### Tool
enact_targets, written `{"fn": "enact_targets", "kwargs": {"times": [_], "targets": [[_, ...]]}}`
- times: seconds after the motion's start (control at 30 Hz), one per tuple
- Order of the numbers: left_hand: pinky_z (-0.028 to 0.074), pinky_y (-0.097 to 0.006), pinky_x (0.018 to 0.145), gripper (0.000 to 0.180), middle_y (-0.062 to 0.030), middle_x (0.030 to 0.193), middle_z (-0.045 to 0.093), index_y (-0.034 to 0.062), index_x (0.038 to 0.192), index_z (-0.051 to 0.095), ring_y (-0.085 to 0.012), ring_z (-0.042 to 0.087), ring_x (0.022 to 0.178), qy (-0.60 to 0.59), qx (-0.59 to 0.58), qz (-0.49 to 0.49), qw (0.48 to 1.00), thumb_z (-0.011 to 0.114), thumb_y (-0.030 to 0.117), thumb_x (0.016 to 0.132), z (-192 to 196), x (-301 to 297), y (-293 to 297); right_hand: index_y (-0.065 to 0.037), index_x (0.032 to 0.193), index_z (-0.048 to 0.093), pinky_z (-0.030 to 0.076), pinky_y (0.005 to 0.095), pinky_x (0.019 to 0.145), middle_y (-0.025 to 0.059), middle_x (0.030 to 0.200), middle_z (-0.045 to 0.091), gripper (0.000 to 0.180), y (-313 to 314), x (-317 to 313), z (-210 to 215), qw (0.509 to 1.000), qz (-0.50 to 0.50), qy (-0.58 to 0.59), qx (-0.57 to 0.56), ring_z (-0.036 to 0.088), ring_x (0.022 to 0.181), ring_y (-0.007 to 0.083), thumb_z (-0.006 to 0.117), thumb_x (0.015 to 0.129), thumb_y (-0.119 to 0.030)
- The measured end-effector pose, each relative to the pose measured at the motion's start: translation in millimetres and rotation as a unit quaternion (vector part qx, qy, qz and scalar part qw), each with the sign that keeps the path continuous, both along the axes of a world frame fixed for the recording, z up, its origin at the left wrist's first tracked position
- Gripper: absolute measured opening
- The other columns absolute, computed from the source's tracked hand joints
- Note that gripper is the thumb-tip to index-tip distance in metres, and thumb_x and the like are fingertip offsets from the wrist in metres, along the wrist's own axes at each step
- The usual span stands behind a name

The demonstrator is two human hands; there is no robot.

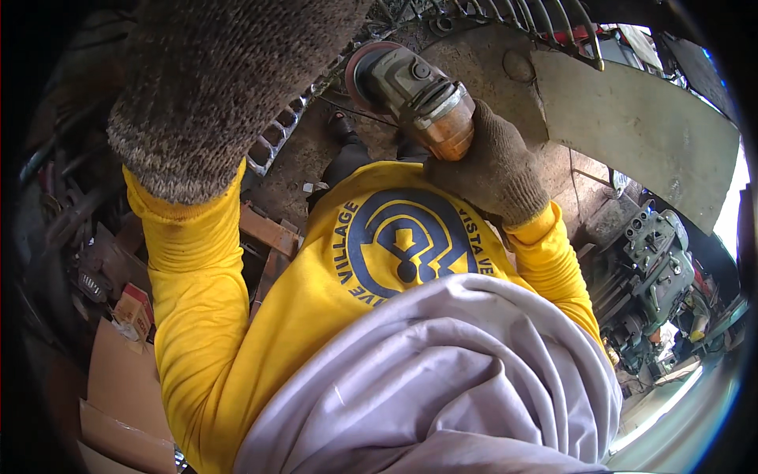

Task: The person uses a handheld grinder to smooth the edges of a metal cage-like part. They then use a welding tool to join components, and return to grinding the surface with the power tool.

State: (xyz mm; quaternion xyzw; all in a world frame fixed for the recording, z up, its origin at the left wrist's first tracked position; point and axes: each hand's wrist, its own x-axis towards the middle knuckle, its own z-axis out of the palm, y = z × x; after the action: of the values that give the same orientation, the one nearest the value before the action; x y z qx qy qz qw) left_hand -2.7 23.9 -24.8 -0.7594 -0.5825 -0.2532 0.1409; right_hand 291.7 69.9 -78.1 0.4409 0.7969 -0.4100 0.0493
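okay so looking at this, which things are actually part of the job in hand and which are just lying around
In the job:
- angle grinder, gripped by the gloved right hand
- gloved left hand, raised close to the camera; what it touches is hidden
- curved metal plate beside the grinder

Lying about:
- cardboard boxes
- small red box
- grey machine

We cannot see our left hand (213,87) whole: its glove runs off the top edge, fingers out of view. Our right hand (489,162) covers the rear of the angle grinder (410,91) (the disc shows edge-on only). The machine (655,268) at right blurs toward the rim.
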Motion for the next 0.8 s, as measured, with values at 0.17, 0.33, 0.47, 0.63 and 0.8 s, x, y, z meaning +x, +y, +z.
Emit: {"fn": "enact_targets", "kwargs": {"times": [0.17,0.33,0.47,0.63,0.8], "targets": [[0.059,-0.036,0.093,0.035,-0.015,0.132,0.066,0.0021,0.133,0.063,-0.025,0.068,0.115,-0.003,-0.01,0.005,1.0,0.063,0.012,0.1,1,3,-6,-0.004,0.123,0.063,0.057,0.0472,0.088,0.0216,0.106,0.074,0.071,3,-8,0,1.0,0.014,-0.025,0.01,0.072,0.101,0.0405,0.09,0.068,-0.04],[0.059,-0.035,0.093,0.035,-0.0151,0.133,0.066,0.0019,0.134,0.063,-0.0252,0.068,0.115,-0.006,-0.013,0.005,1.0,0.063,0.012,0.1,0,2,-7,-0.003,0.122,0.062,0.057,0.0484,0.088,0.0225,0.104,0.074,0.069,5,-12,5,0.999,0.005,-0.033,0.015,0.072,0.101,0.0414,0.088,0.07,-0.04],[0.059,-0.035,0.094,0.035,-0.0152,0.133,0.065,0.0017,0.134,0.063,-0.0253,0.068,0.116,-0.012,-0.015,0.002,1.0,0.063,0.011,0.1,0,2,-8,-0.003,0.122,0.062,0.056,0.0482,0.089,0.0229,0.106,0.074,0.068,4,-10,4,0.998,0.012,-0.061,0.031,0.072,0.102,0.0421,0.087,0.07,-0.04],[0.059,-0.035,0.094,0.035,-0.0154,0.133,0.065,0.0015,0.134,0.062,-0.0255,0.068,0.116,-0.014,-0.018,-0.002,1.0,0.063,0.011,0.1,1,5,-9,-0.004,0.132,0.061,0.056,0.046,0.095,0.021,0.116,0.074,0.075,4,-12,6,0.998,-0.003,-0.068,-0.014,0.07,0.11,0.0404,0.09,0.067,-0.029],[0.059,-0.035,0.094,0.036,-0.0155,0.134,0.065,0.0013,0.134,0.062,-0.0257,0.068,0.117,-0.012,-0.02,-0.007,1.0,0.062,0.01,0.1,0,5,-6,-0.004,0.132,0.063,0.056,0.0431,0.095,0.0197,0.116,0.074,0.075,5,3,2,0.999,-0.01,-0.008,-0.041,0.072,0.11,0.0381,0.09,0.067,-0.028]]}}
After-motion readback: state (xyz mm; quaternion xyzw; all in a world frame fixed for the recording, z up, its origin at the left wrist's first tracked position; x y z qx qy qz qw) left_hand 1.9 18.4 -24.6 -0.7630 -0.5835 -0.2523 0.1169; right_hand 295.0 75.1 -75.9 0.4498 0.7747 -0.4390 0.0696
